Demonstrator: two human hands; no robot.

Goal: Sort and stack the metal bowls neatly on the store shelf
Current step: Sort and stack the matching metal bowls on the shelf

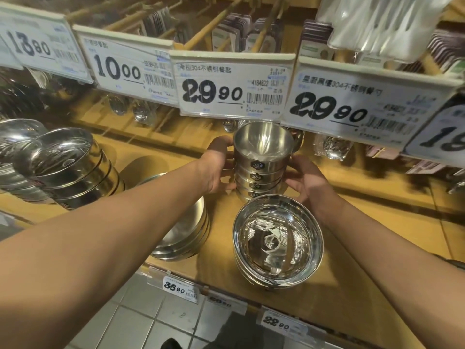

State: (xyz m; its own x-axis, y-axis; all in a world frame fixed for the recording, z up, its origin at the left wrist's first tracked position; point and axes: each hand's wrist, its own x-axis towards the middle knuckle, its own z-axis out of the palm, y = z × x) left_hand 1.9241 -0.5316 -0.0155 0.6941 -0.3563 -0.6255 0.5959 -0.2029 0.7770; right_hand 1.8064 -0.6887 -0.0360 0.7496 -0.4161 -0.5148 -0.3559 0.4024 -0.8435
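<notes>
We hold the tall stack of brushed metal bowls point(261, 170) between both hands, the left hand point(218, 170) curled around its left side and the right hand point(308, 183) cupping its right side, the stack standing upright toward the back of the wooden shelf point(221, 253). Just in front of it sits a short stack of shiny bowls point(278, 246). A low stack of wider bowls point(187, 238) lies partly hidden under our left forearm, another stack of bowls point(68, 167) stands far left, and price tags point(234, 84) hang above.
</notes>
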